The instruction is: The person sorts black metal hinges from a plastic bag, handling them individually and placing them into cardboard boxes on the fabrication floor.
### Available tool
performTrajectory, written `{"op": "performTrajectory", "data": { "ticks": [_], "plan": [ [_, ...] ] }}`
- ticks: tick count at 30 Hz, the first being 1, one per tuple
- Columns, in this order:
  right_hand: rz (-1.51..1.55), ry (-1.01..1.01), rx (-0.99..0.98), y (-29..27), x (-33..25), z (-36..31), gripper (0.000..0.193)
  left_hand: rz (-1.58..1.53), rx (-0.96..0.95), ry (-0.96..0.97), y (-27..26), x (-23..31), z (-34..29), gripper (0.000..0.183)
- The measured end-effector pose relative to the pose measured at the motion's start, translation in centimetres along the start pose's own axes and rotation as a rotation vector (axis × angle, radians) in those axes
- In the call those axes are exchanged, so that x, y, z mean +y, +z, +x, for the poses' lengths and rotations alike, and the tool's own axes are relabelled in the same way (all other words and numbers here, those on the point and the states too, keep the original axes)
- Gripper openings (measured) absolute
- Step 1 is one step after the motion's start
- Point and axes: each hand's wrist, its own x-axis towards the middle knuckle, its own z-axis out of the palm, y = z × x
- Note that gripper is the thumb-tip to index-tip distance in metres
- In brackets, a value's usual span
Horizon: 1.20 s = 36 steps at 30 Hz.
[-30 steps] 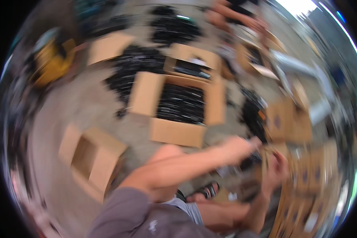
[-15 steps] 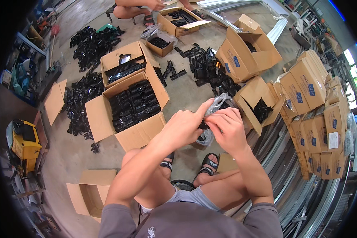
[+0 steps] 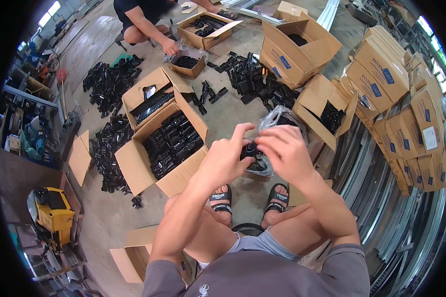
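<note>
Much laid in rows, much lying loose

At left, loose heaps of black fittings (image 3: 109, 153) lie on the floor (image 3: 91, 190). Beside them, an open carton (image 3: 135, 168) holds similar pieces in close rows; we judge this one well filled, with the heaps left unsorted. Right of it, our left hand (image 3: 220, 161) looks curled on a small black fitting (image 3: 251, 148), index finger raised. The piece sits between our hands, not yet in any carton. Our right hand (image 3: 287, 153) brings bent fingertips to it; whether they pinch, we cannot tell. Just beyond lies a clear plastic bag (image 3: 270, 119). Farther right, a smaller open carton (image 3: 312, 123) holds a few jumbled black pieces, and closed cartons (image 3: 376, 74) stand stacked.
</note>
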Motion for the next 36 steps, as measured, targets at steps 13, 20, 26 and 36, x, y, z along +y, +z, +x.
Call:
{"op": "performTrajectory", "data": {
  "ticks": [13,20,26,36],
  "plan": [
    [0.001,0.751,-0.578,7.1,11.0,-7.1,0.027,-0.833,0.295,-0.397,-1.4,-1.5,1.3,0.047],
    [-0.174,0.733,-0.917,19.9,14.0,-14.2,0.02,-1.193,0.313,-0.452,-2.2,-1.8,1.4,0.035],
    [-0.175,1.148,-0.702,25.3,14.9,-17.6,0.023,-1.191,0.282,-0.427,-1.9,-0.9,1.1,0.034],
    [-0.167,1.101,-0.862,26.3,15.6,-17.2,0.03,-1.225,0.309,-0.484,-2.2,-1.1,1.4,0.038]
  ]
}}
